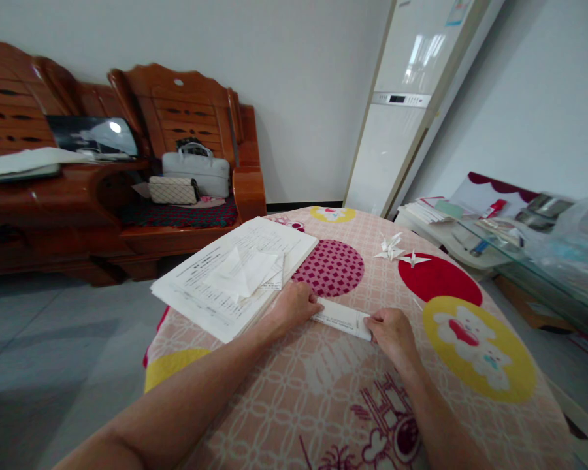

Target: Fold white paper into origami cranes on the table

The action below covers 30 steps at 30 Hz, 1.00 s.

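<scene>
A folded strip of white printed paper [342, 318] lies on the patterned tablecloth [323, 391] in front of me. My left hand [296, 304] is closed, pressing down on the strip's left end. At the right end, my right hand [391, 330] pinches the paper with curled fingers. Left of my hands sits a stack of printed sheets [235, 274] with a folded white piece [242, 273] on top. Two small white paper cranes [389, 248] [414, 259] stand farther back on the cloth.
A wooden bench [176, 117] with a grey bag [196, 171] and a small purse [173, 190] stands behind left. A tall white air conditioner [396, 104] is in the corner. A glass shelf with papers and clutter [500, 228] runs along the right.
</scene>
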{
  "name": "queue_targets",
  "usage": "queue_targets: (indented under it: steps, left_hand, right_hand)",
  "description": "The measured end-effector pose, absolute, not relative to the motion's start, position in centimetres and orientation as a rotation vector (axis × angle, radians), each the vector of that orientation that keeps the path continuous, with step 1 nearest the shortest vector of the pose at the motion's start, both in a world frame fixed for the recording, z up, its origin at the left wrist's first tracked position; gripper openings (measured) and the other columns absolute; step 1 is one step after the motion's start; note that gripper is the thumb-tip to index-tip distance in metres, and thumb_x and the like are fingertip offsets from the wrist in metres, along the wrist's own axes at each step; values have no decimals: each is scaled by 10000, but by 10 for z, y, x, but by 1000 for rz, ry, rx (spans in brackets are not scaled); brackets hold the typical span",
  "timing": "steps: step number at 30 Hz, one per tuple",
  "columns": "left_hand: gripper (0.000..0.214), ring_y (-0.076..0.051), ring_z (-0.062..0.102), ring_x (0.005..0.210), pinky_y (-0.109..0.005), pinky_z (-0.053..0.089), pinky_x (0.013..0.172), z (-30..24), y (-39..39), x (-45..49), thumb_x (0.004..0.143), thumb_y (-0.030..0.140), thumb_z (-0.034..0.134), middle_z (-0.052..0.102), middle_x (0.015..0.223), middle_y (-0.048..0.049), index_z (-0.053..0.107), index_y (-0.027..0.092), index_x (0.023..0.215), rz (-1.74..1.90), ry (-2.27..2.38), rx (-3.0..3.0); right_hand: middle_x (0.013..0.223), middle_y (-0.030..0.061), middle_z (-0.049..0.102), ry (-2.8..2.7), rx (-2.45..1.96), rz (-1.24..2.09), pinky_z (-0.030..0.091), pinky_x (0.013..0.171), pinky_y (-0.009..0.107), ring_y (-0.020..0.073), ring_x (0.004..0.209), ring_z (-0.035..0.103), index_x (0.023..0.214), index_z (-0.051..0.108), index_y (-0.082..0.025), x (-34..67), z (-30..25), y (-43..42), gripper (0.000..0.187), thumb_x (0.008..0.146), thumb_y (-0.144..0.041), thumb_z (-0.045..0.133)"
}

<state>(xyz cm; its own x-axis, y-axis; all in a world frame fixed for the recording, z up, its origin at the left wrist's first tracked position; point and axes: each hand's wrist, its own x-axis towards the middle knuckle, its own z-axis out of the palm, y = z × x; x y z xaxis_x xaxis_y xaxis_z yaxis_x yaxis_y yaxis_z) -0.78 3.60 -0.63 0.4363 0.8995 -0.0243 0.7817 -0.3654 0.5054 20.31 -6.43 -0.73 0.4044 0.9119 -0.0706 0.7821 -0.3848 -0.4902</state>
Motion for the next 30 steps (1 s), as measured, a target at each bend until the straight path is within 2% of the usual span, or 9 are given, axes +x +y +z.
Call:
queue_targets:
  steps: [14, 21, 30]
  left_hand:
    - [164, -121, 539, 604, -225, 354, 592, -6, 36, -10, 712, 286, 625, 648, 616, -7, 699, 157, 642, 357, 1351, 2225]
    - [237, -111, 496, 549, -231, 330, 565, -4, 37, -9, 726, 310, 614, 565, 514, 6, 656, 147, 559, 322, 1372, 2248]
    - [227, -121, 532, 578, -231, 341, 581, -9, 39, -8, 733, 321, 617, 615, 553, -10, 680, 156, 590, 327, 1387, 2245]
  right_hand:
    - [595, 87, 694, -1463, -2281, 462, 365, 536, 254, 182, 591, 629, 624, 711, -173, 204, -8, -66, 256, 788, -298, 558]
    - [598, 84, 695, -1476, -2259, 470, 361, 525, 251, 178, 577, 623, 617, 699, -171, 207, -12, -65, 254, 787, -291, 554]
    - [584, 84, 683, -1489, -2252, 454, 354, 534, 252, 173, 573, 612, 555, 654, -183, 205, -10, -66, 281, 792, -292, 552]
